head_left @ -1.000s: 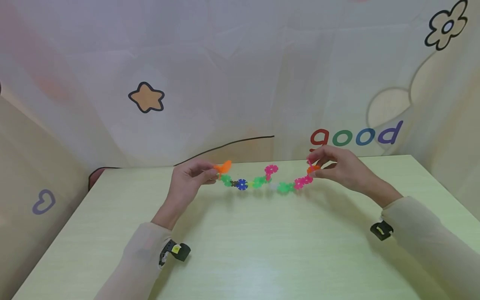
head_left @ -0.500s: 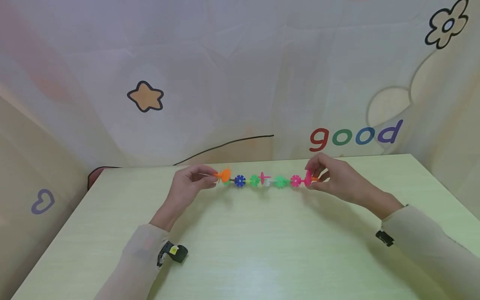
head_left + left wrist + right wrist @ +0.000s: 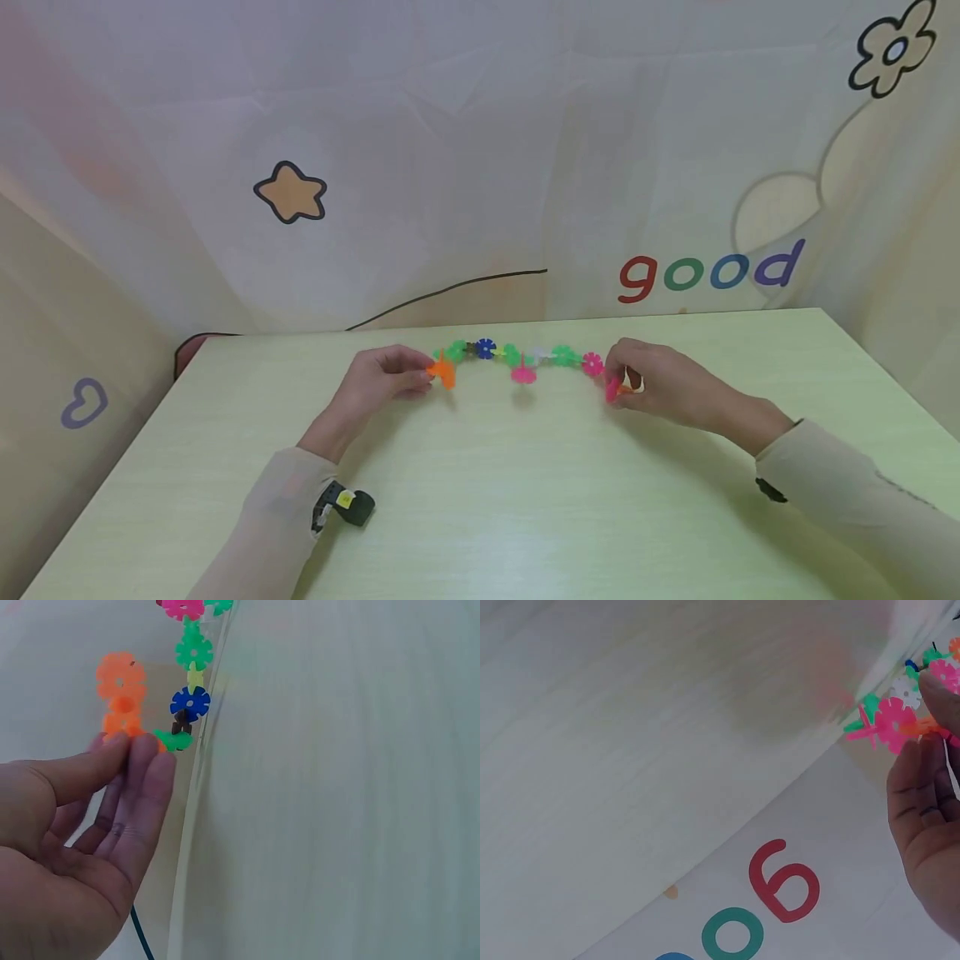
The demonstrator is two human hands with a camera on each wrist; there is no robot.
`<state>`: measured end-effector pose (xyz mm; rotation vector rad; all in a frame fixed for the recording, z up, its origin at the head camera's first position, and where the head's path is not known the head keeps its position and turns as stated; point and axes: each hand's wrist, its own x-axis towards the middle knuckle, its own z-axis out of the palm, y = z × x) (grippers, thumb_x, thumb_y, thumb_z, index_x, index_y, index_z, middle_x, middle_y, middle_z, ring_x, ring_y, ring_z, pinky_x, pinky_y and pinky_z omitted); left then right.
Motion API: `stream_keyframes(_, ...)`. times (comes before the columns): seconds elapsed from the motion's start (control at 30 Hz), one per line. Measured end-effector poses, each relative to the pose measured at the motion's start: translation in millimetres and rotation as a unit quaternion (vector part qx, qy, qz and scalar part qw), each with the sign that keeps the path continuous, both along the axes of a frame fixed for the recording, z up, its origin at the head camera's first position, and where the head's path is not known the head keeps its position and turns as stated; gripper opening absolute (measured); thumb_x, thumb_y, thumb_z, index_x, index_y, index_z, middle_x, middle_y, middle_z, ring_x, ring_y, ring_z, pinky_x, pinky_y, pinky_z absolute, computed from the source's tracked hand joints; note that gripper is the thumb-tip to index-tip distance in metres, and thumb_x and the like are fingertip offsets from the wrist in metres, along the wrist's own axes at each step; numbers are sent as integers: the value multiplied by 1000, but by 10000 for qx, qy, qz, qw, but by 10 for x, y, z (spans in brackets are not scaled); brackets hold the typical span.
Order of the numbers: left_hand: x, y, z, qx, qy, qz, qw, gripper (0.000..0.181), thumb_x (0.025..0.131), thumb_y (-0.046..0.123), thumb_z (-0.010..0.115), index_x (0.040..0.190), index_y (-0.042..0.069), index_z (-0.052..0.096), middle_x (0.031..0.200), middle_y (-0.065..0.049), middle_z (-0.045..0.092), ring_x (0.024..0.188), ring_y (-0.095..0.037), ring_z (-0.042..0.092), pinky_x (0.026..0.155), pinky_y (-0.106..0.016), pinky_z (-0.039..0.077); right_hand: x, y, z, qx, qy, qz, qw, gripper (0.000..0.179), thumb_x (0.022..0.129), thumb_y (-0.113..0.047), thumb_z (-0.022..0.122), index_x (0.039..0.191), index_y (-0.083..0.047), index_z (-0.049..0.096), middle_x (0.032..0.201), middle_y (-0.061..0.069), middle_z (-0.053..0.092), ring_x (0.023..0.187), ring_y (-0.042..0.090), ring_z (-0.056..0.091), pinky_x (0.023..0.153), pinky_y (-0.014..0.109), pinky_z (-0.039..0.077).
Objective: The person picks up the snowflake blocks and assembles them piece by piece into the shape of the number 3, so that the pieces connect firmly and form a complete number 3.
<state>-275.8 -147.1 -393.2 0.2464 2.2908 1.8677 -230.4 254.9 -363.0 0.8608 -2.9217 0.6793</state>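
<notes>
Between my two hands stretches a chain of interlocking plastic snowflake discs (image 3: 485,348), bowed toward the back in the head view. My left hand (image 3: 378,383) pinches its left end by orange discs (image 3: 121,675) between thumb and fingers. At the other end, my right hand (image 3: 675,382) pinches near a pink disc (image 3: 895,724) and an orange one. Green, brown, blue, yellow and white discs make up the middle. A pink branch (image 3: 523,375) sticks out toward the front. Shadows under the chain suggest it is held just above the table.
The pale wooden table (image 3: 480,500) ends at the back against a printed curtain (image 3: 450,167) with a star and the word "good". A dark wrist camera (image 3: 352,504) sits on the left sleeve.
The chain has turned: its middle, sagging toward the front before, now bows toward the back, and the pink branch now points frontward. Both hands have lowered slightly, still holding the ends.
</notes>
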Motion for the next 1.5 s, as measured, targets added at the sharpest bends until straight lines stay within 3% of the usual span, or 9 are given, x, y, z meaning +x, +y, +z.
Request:
stream_keyframes(0.47, 27, 36, -22, -453, -672, -252, 9964, 24, 100, 1, 71, 122, -8, 72, 113, -17, 74, 91, -21, 73, 85, -35, 64, 19, -60, -40, 301, -710, 615, 9951, 27, 87, -3, 87, 100, -19, 69, 95, -8, 59, 88, 13, 58, 76, 25, 58)
stream_keyframes(0.63, 79, 45, -27, -809, -461, -101, 9956, 26, 98, 3, 75, 122, -6, 72, 109, -15, 74, 85, -21, 73, 81, -34, 65, -23, -1, 29, -90, -842, 603, 9946, 24, 89, -11, 88, 107, -15, 73, 100, -5, 64, 87, 14, 60, 76, 27, 59)
stream_keyframes(0.77, 140, 82, -4, -1099, -293, 244, 9932, 30, 95, 7, 79, 122, -4, 71, 105, -14, 73, 80, -21, 73, 76, -33, 65, -147, 57, 120, -538, -779, 263, 9952, 22, 92, -13, 86, 110, -11, 75, 101, -2, 69, 90, 17, 63, 78, 29, 60)
stream_keyframes(0.87, 205, 152, 21, -1420, -158, 545, 9882, 36, 92, 11, 83, 123, -2, 70, 104, -13, 73, 74, -21, 72, 71, -32, 64, -287, 66, 161, -693, -705, -4, 9951, 20, 95, -15, 83, 112, -8, 75, 100, -3, 70, 94, 20, 66, 78, 32, 60)
stream_keyframes(0.97, 275, 257, 43, -1917, 100, 748, 9785, 43, 89, 17, 86, 125, 0, 69, 107, -12, 73, 75, -22, 71, 68, -33, 62, -437, 48, 165, -720, -692, -132, 9949, 24, 96, -15, 81, 116, -5, 74, 105, 0, 72, 101, 25, 68, 80, 36, 61)
stream_keyframes(1.1, 333, 397, 52, -2580, 440, 828, 9616, 56, 86, 23, 87, 132, 0, 65, 114, -12, 71, 91, -28, 69, 78, -40, 59, -622, 13, 109, -549, -875, -163, 9945, 30, 99, -16, 78, 125, -2, 73, 118, 10, 73, 110, 31, 67, 91, 45, 61)
stream_keyframes(1.2, 337, 469, 53, -2877, 502, 846, 9526, 63, 85, 24, 89, 134, -3, 62, 114, -13, 69, 96, -30, 65, 85, -43, 57, -734, -8, 46, -378, -1250, -109, 9914, 32, 100, -18, 75, 129, -3, 73, 123, 12, 73, 113, 32, 67, 95, 48, 59)
stream_keyframes(1.37, 281, 506, 50, -3049, 532, 846, 9471, 56, 86, 22, 89, 128, -4, 64, 103, -10, 68, 87, -26, 61, 78, -37, 55, -843, -52, -14, -300, -1587, 3, 9869, 27, 99, -16, 76, 124, -5, 77, 109, 3, 75, 100, 24, 68, 88, 39, 59)
stream_keyframes(1.5, 218, 493, 54, -3037, 491, 793, 9482, 49, 88, 18, 86, 127, -4, 66, 99, -9, 66, 84, -24, 59, 71, -33, 53, -856, -80, -18, -258, -1667, 31, 9857, 25, 99, -17, 76, 120, -4, 77, 99, 0, 74, 89, 20, 66, 83, 35, 58)
